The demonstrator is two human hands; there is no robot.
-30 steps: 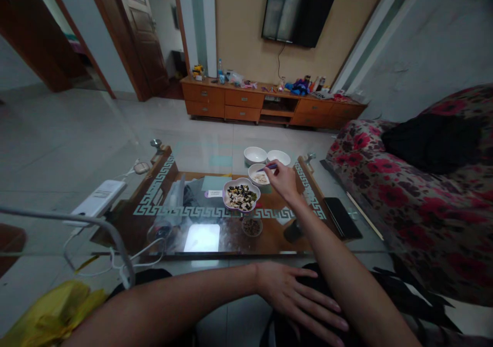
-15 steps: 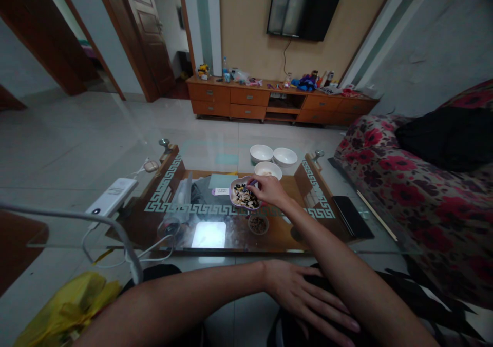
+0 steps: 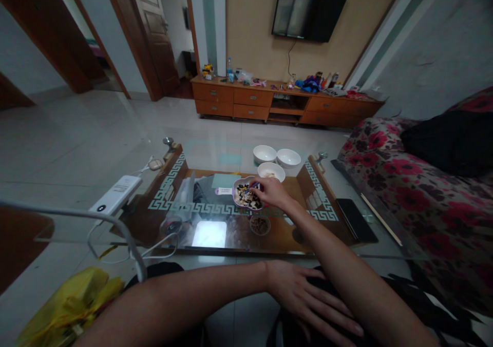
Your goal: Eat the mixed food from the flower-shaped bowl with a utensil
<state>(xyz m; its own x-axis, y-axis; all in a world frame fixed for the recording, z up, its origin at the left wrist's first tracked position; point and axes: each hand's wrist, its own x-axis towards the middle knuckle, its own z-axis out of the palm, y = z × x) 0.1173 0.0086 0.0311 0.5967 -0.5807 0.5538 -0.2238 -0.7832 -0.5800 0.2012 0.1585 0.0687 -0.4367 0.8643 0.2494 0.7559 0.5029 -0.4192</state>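
Observation:
My right hand (image 3: pixel 271 192) is over a purple-rimmed bowl (image 3: pixel 235 201), its fingers pinched on a small purple utensil (image 3: pixel 254 187) whose kind I cannot make out. The utensil's lower end is among a mix of dark, yellow and pale pieces (image 3: pixel 246 195). A handle with a white label (image 3: pixel 224 191) sticks out from the bowl's left side. Just behind the hand stands a white bowl (image 3: pixel 271 167) with a few pale pieces inside. My left hand (image 3: pixel 314 302) rests palm down on my leg beneath the right forearm, fingers spread, holding nothing.
Two more white bowls (image 3: pixel 264 154) stand at the back of the glass table (image 3: pixel 215 211). A round dish (image 3: pixel 260 225) of brown pieces is nearer me. A white power strip (image 3: pixel 118 195) with cables lies left; a black phone-like slab (image 3: pixel 356 219) and a thin stick (image 3: pixel 381 218) lie right.
The whole view has shifted slightly to the right and down. My right hand stays at the purple-rimmed bowl, still pinching the utensil. My left hand has not moved.

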